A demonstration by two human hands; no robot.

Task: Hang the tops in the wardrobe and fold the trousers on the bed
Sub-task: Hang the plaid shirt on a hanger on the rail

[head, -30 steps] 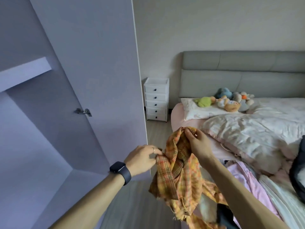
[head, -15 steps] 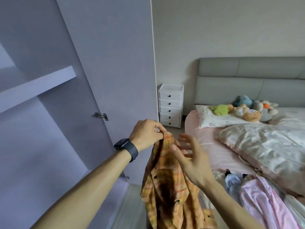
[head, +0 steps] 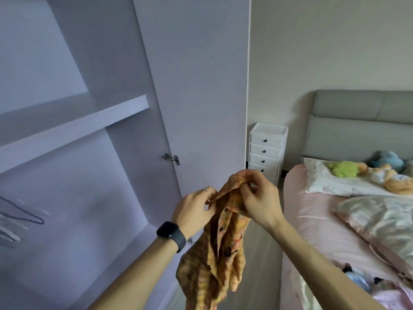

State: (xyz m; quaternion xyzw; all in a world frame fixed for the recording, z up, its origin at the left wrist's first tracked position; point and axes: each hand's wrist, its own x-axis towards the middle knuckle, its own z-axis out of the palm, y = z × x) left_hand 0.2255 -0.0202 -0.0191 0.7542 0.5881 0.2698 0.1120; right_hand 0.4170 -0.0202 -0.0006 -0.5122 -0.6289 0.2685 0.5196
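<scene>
While the orange plaid shirt [head: 221,249] is held up in the air between the open wardrobe [head: 89,198] and the bed [head: 312,220], it is gripped at its top edge by both hands. The cloth at the left of the collar area is pinched by the curled fingers of the left hand [head: 194,211], on which a thin ring [head: 206,193] is worn. The raised fold at the top is clamped between the thumb and fingertips of the right hand [head: 259,200].

A dark watch [head: 171,232] is strapped to the left wrist; its face is blank and black, and nothing can be read on it.

The shirt's long axis runs vertically: the collar end points up at the hands, and the hem hangs down past the lower edge of the view. A row of dark buttons is turned toward the camera. The fabric is bunched and twisted rather than spread flat.

Inside the wardrobe a pale shelf [head: 73,128] is seen, and below it, at the far left, some wire hangers [head: 20,218] are blurred. The wardrobe door [head: 196,86] stands open behind the hands. Beyond it a white drawer unit [head: 266,151] is set beside the bed, soft toys [head: 344,168] are laid on the pillow, and other garments [head: 380,291] are heaped at the bed's near end.
</scene>
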